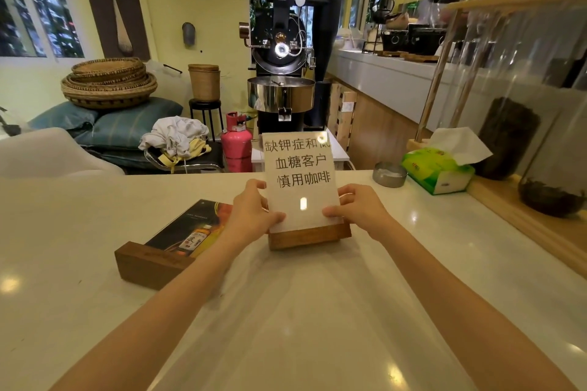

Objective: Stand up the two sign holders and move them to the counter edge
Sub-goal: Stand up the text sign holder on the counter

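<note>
Both forearms reach forward over the white counter (317, 311), converging on the white sign holder (301, 181) that stands upright near the counter's far edge. The left hand (251, 213) grips the sign's left edge, thumb pressed on the front face low down and fingers curled behind the panel, where they are hidden. The right hand (355, 209) mirrors it on the right edge, thumb on the front near the bottom corner, fingers wrapped round the back and only partly seen. Both wrists are fairly straight, palms turned toward each other. The sign's clear panel carries black Chinese characters on white paper; its top right corner is washed out by glare, and a small bright reflection sits low on the face. Its wooden base (306, 236) rests on the counter, partly covered at both ends by the hands. Just to the left lies the dark sign holder (187, 232), flat on its back, its own wooden base (149, 265) turned toward the viewer; the left forearm crosses its right side and hides part of the bottle picture. Further right, near the counter's edge, sit a small metal ashtray (389, 174) and a green tissue pack (440, 168).
</note>
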Available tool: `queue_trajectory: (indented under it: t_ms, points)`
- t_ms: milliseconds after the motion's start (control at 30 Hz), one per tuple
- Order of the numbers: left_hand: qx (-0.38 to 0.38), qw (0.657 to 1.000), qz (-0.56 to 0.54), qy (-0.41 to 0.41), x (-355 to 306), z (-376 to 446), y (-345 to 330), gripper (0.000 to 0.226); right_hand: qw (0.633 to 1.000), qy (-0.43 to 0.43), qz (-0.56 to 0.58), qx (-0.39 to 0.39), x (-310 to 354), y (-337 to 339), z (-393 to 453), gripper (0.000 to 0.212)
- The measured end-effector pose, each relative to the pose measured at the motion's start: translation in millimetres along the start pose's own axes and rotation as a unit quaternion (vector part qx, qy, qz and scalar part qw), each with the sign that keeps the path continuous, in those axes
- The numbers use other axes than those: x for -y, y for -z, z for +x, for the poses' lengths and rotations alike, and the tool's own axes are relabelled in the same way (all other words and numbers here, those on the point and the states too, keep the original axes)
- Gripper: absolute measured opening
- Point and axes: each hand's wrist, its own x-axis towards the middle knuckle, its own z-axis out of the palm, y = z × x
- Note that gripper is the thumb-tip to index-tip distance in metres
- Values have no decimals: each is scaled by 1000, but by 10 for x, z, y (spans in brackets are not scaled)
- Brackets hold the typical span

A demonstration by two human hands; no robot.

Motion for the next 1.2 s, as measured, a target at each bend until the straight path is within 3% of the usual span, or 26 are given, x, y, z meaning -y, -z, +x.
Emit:
queue_trajectory:
  t_ms: [133,467,900,1033,1100,1200]
  points:
    - [-23,997,27,-65,13,6,-25,55,998,49,25,-34,-46,-45,-33,37]
    - [-37,987,77,-140,143,-117,-114,43,990,114,44,-69,-164,-72,-183,29]
    - [-36,987,82,-136,172,-185,-167,38,991,91,39,-90,-170,-94,-266,32]
    - [18,990,83,-110,141,-188,-82,55,967,147,17,-207,-144,-167,-419,56]
    - [29,993,78,-89,119,-206,31,64,938,197,41,-282,-77,-220,-533,50]
    - [37,998,40,-43,87,-229,288,56,944,219,52,-243,100,-376,-673,23]
